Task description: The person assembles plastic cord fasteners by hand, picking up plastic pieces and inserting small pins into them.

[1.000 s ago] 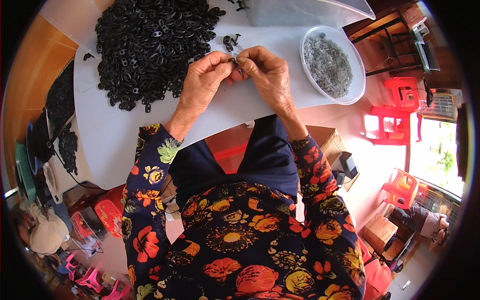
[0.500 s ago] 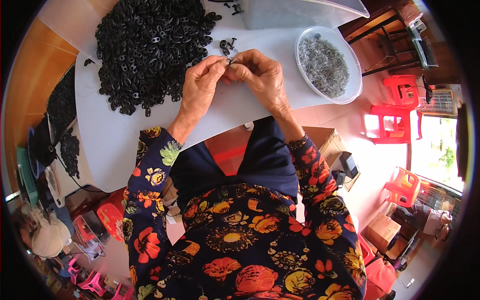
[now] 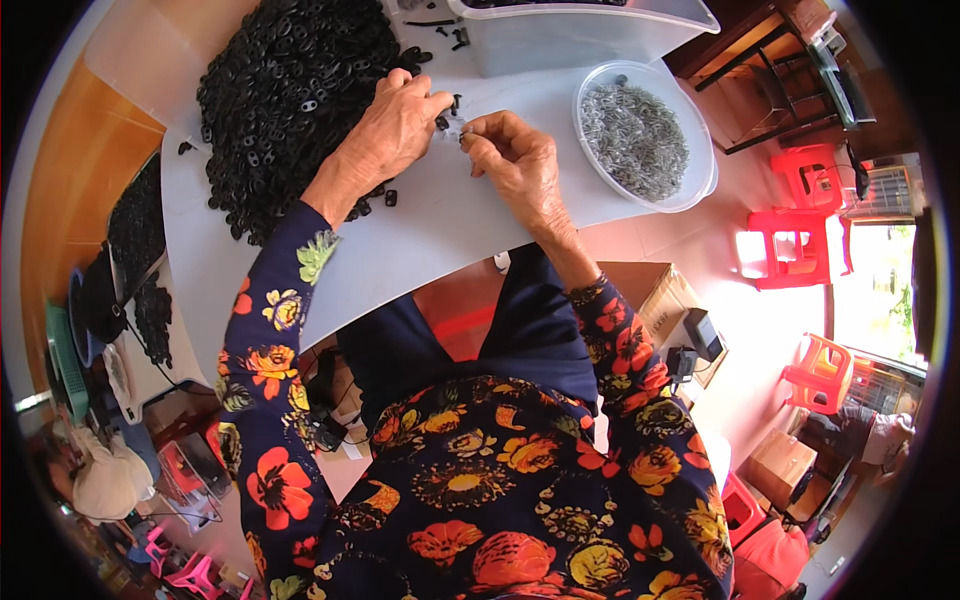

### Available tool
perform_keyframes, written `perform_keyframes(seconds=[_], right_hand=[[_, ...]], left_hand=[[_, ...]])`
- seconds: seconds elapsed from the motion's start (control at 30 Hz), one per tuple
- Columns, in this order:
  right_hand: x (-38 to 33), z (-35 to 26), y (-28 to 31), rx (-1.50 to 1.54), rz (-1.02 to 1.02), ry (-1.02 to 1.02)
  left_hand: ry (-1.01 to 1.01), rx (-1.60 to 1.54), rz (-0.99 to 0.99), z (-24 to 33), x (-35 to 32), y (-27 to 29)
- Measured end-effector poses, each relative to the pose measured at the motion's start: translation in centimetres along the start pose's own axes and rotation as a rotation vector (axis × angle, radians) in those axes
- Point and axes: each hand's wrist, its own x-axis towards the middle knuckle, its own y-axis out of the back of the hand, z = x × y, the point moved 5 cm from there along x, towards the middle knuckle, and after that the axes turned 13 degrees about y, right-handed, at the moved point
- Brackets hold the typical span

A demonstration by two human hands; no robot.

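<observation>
- Our left hand (image 3: 392, 122) has moved off our right hand (image 3: 522, 168) to the black heap (image 3: 290, 110); whether it grips anything, we cannot tell.
- Our right hand pinches a small dark piece (image 3: 463, 138) over the counter (image 3: 420, 235).
- We judge much is left: the heap crowds the counter's left side; finished pieces we cannot pick out.
- We count one heap (pieces too many to number), one tub (image 3: 701, 165) of clear bits (image 3: 635, 130) near the right edge, one bin (image 3: 580, 45) toward the far edge.
</observation>
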Motion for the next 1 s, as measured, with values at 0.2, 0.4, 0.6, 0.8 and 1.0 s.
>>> perform_keyframes(seconds=[0.2, 0.4, 0.6, 0.8, 1.0], right_hand=[[0.0, -0.1, -0.3, -0.013, -0.025, 0.0], [-0.1, 0.2, -0.3, -0.031, -0.03, 0.01], [0.0, 0.3, -0.2, -0.005, -0.006, 0.008], [-0.1, 0.0, -0.4, 0.02, -0.012, 0.0], [-0.1, 0.1, -0.6, 0.092, -0.035, 0.032]], left_hand=[[-0.021, -0.022, -0.105, -1.1, 1.0, -0.8], [-0.042, -0.094, -0.02, -0.2, 0.6, -0.8], [0.132, -0.64, 0.081, -0.8, -0.2, -0.3], [0.426, -1.242, 0.017, -1.0, -2.5, -1.0], [0.399, -1.163, 0.001, -0.6, -2.8, -0.6]])
